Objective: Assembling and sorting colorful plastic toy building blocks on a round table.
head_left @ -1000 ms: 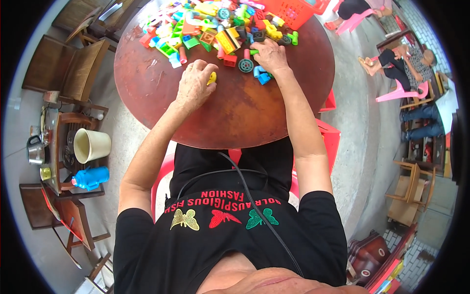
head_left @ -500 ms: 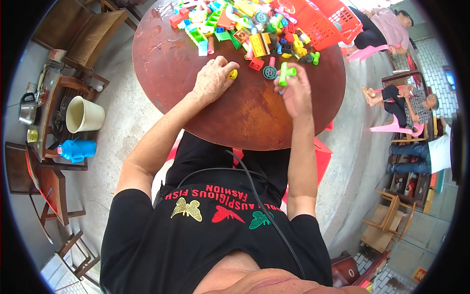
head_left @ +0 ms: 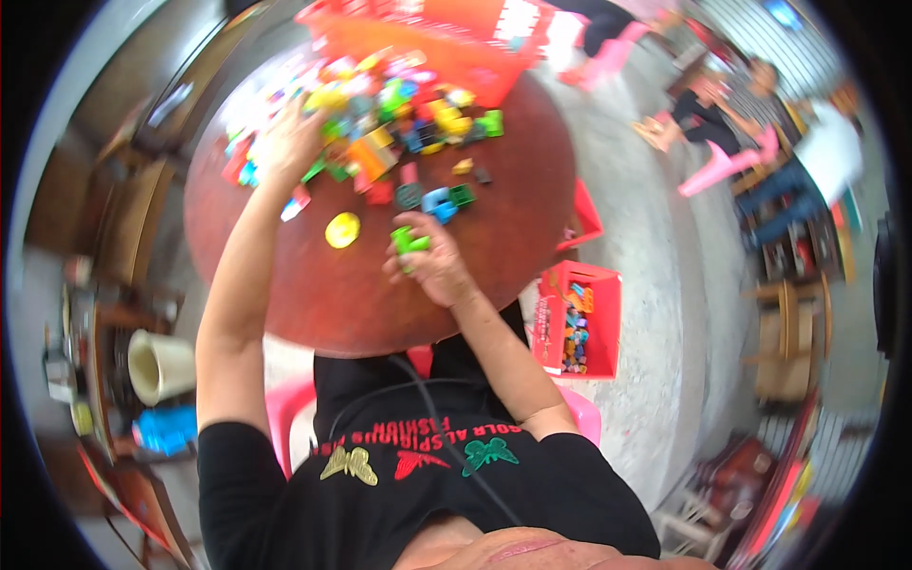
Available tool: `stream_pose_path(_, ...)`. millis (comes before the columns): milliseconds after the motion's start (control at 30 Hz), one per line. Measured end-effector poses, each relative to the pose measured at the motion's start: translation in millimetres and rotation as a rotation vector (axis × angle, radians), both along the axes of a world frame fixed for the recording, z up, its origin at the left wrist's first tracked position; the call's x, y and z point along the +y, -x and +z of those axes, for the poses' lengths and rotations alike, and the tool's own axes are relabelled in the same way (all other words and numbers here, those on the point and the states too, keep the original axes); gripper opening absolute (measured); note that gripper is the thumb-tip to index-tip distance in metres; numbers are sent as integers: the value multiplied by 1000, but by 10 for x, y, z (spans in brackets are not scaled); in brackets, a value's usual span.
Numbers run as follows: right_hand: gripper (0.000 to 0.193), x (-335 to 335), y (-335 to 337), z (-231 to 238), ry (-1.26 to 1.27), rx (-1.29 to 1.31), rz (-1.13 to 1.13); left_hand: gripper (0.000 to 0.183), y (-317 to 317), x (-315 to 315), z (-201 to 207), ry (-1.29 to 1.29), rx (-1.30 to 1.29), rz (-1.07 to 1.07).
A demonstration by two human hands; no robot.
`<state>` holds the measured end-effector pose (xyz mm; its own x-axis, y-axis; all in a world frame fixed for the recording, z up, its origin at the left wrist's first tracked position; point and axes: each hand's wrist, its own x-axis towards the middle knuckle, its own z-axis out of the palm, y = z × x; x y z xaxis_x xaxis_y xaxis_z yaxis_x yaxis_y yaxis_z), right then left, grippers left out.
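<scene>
My right hand (head_left: 439,270) is closed around a bright green T-shaped toy pipe piece (head_left: 412,243), held over the near part of the round brown table (head_left: 313,304). My left hand (head_left: 290,144) reaches onto the left side of a heap of colourful toy bricks (head_left: 375,142); motion smears its fingers, so what they touch is unclear. A round yellow piece (head_left: 342,230) lies alone on the table between my hands. Just beyond my right hand are a blue piece (head_left: 439,204), a dark green brick (head_left: 462,196) and a dark teal wheel (head_left: 408,197).
A red plastic basket (head_left: 418,55) is tipped behind the heap. On the floor to the right stands a red box (head_left: 613,328) with small pieces inside. People sit and stand farther right, near a pink chair (head_left: 727,163). A cream bucket (head_left: 161,366) is at the left.
My left hand has moved forward to the heap, and the yellow piece it was at now lies loose on the table. My right hand still holds the green pipe piece. The view has shifted.
</scene>
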<state>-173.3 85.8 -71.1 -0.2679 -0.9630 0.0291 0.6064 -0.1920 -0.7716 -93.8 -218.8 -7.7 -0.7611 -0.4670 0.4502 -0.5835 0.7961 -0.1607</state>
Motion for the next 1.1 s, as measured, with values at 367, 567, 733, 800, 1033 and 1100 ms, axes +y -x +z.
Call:
stream_pose_path(367, 16, 221, 267, 16, 56, -309, -143, 26, -279, 1085, 441, -1246, 739, -214)
stream_pose_path(567, 30, 315, 459, 424, 126, -24, -199, 25, -347, 1992, 290, -2117, 700, -454)
stream_pose_path(733, 29, 389, 417, 447, -41, 270, -133, 32, -341, 2017, 181, -2156, 555, -395)
stream_pose_path(800, 25, 365, 426, 366, -71, 296, -122, 40, -352, 2073, 188, -1902, 635, -335)
stream_pose_path(1033, 17, 250, 247, 609, -203, 521, -178, 22, -457, 1968, 78, -1449, 466, -472)
stream_pose_path(1100, 19, 252, 271, 650, -227, 469, -161, 22, -400, 1966, 52, -1445, 478, -442)
